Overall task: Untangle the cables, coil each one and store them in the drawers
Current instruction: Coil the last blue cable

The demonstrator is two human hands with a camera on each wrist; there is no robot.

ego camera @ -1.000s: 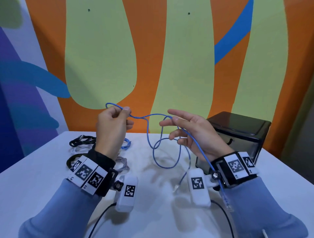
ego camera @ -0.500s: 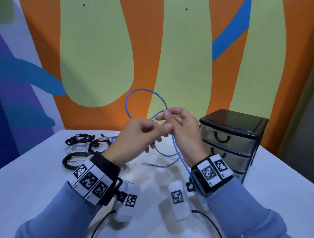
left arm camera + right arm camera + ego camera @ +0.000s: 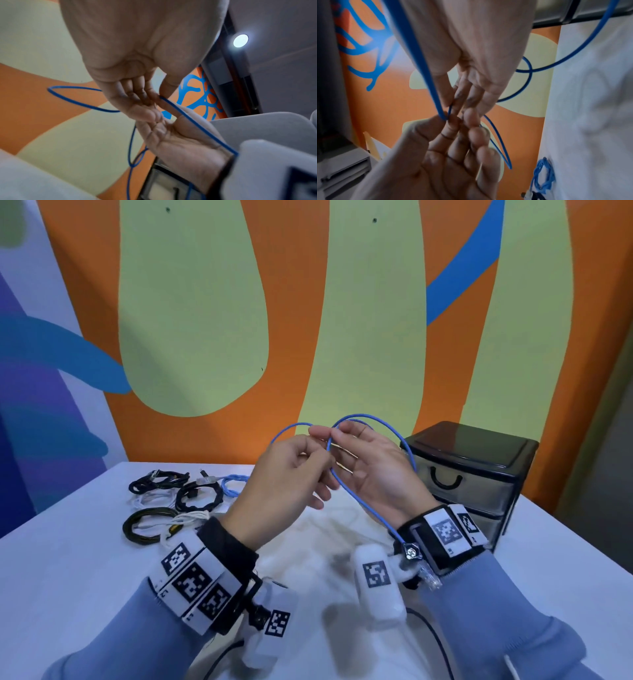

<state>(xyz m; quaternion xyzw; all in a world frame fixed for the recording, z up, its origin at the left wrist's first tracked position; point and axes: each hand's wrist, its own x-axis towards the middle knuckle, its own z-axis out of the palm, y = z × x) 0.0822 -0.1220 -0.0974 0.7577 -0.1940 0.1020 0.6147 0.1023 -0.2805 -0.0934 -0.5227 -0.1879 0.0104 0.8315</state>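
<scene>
Cable (image 3: 356,498), thin and blue, is held up above the surface (image 3: 68,570) between both hands, which meet at chest height in front of the orange and green wall. Left hand (image 3: 284,484) has thumb and forefinger pinched on the strand where the loops cross; its other fingers hang loosely curled. Right hand (image 3: 373,470) faces it palm-in, fingertips closed on the same crossing, with one loop arching over its fingers and down its far side. From the pinch a run of cable slants across the right palm to the wrist band, and a clear plug (image 3: 430,575) dangles just below that wrist. Head view alone shows the drawers (image 3: 469,474), a small black-framed unit standing on the surface right of the hands, all shut, and a group of other cables (image 3: 178,501), black, white and light blue, lying far left. Left wrist view (image 3: 197,127) shows the strand emerging between the left thumb and fingers and running over the right palm, plus a flat loop out to one side. Right wrist view (image 3: 426,75) shows both thumbs meeting on the strand, a narrow loop hanging below the left fingers, and a light blue coil (image 3: 542,175) lying on the surface.
</scene>
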